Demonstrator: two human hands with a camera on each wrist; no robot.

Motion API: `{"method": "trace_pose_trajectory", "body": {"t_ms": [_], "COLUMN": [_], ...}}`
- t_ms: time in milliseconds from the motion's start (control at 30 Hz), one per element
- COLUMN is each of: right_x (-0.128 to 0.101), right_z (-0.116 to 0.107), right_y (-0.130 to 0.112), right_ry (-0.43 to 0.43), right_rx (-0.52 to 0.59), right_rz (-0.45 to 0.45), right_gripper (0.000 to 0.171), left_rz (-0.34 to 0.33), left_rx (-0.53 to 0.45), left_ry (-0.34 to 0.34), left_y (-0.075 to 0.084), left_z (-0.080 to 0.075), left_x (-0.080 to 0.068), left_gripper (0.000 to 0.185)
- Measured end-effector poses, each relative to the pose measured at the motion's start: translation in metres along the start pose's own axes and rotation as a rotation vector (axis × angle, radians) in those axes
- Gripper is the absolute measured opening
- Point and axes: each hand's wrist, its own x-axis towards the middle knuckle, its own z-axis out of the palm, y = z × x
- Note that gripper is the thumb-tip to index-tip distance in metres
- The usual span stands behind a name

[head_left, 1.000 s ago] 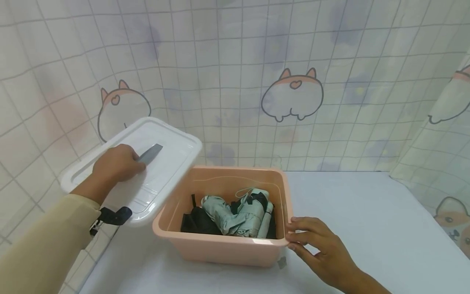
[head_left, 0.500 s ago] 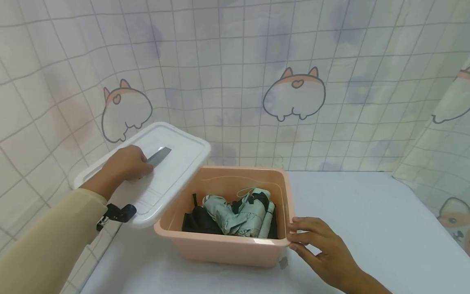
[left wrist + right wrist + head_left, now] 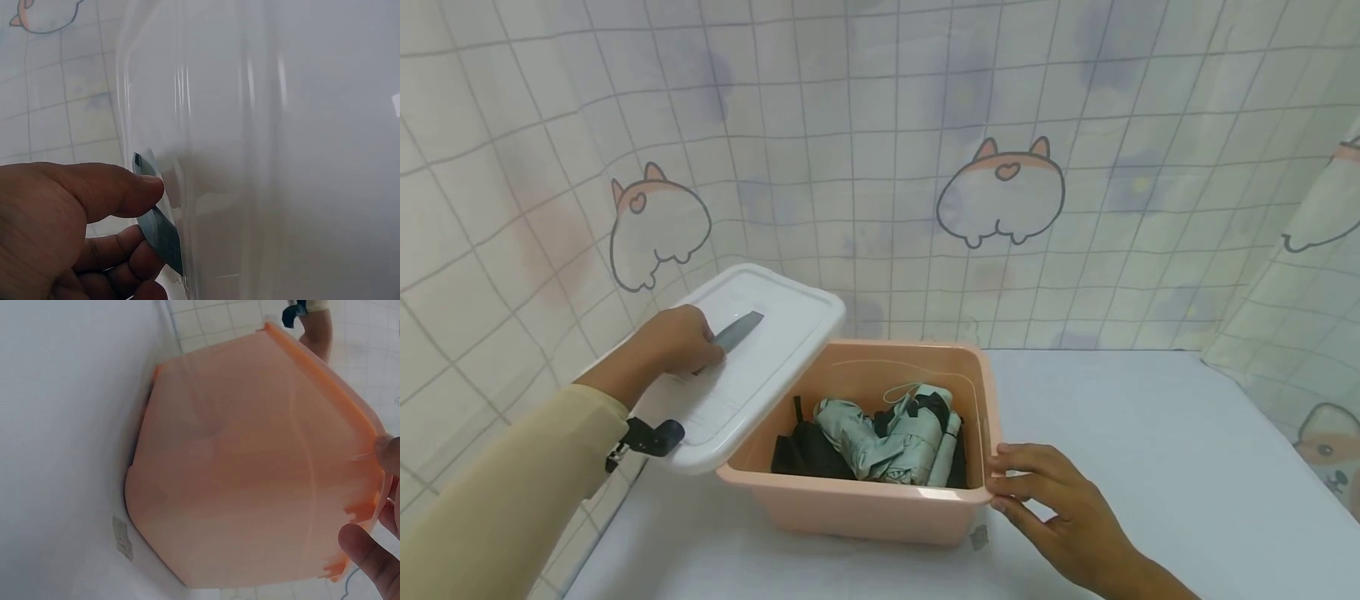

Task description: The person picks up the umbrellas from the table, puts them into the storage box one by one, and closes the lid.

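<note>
My left hand (image 3: 681, 342) pinches a grey strip (image 3: 739, 331) on a white plastic lid (image 3: 775, 333), thumb on one side and fingers on the other in the left wrist view. The lid is tilted, its right side over the left end of a peach storage box (image 3: 865, 517). My right hand (image 3: 1060, 512) holds the box's front right rim corner, fingers at the right side and thumb at the front. Inside the box lie a folded pale green umbrella (image 3: 917, 442) and a black cloth-like item (image 3: 812, 450), both partly hidden by the front wall.
The box stands on a white table (image 3: 1150, 467) that extends to the right. Behind and to the left hangs a checked curtain (image 3: 895, 167) with corgi drawings. A small grey sticker (image 3: 979, 537) lies on the table by the box's corner.
The left hand has moved right and slightly down with the lid, which covers more of the box's left end. The right hand and the box have stayed in place.
</note>
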Motion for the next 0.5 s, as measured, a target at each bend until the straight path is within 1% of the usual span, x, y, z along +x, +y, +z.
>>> {"method": "trace_pose_trajectory", "body": {"t_ms": [167,267,400,500], "right_x": [-0.001,-0.001,-0.001,-0.002], "right_z": [0.0,0.0,0.0,-0.001], "right_y": [0.001,0.001,0.001,0.001], "right_ry": [-0.003,-0.005,-0.007,-0.012], "right_rx": [0.001,0.003,0.001,-0.001], "right_rz": [0.002,0.008,0.012,0.018], "right_gripper": [0.029,0.028,0.029,0.029], "left_rz": [0.027,0.039,0.043,0.04], "left_rx": [0.006,0.004,-0.003,-0.011], "left_ry": [-0.014,-0.021,-0.014,-0.009], "left_y": [0.005,0.008,0.011,0.013], "left_z": [0.003,0.005,0.007,0.008], "left_x": [0.0,0.0,-0.001,-0.001], "left_gripper": [0.03,0.029,0.027,0.03]}}
